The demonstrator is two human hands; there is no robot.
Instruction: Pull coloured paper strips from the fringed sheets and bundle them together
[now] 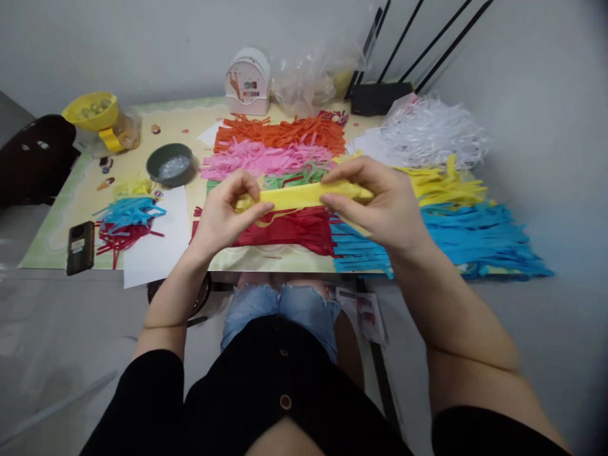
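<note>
A yellow paper strip, flat and folded-looking, is stretched level between my two hands above the table. My left hand pinches its left end between thumb and fingers. At the other end, the thumb and fingers of my right hand close on the strip. Below it lie red fringed paper and green fringed paper, partly hidden by the strip and hands. Blue fringed paper and yellow fringed paper spread out to the right of my right hand.
Pink and orange fringed paper lie farther back, with white shredded paper at right. Leftward are a green bowl, a phone, white paper and a yellow bowl. A black router stands behind.
</note>
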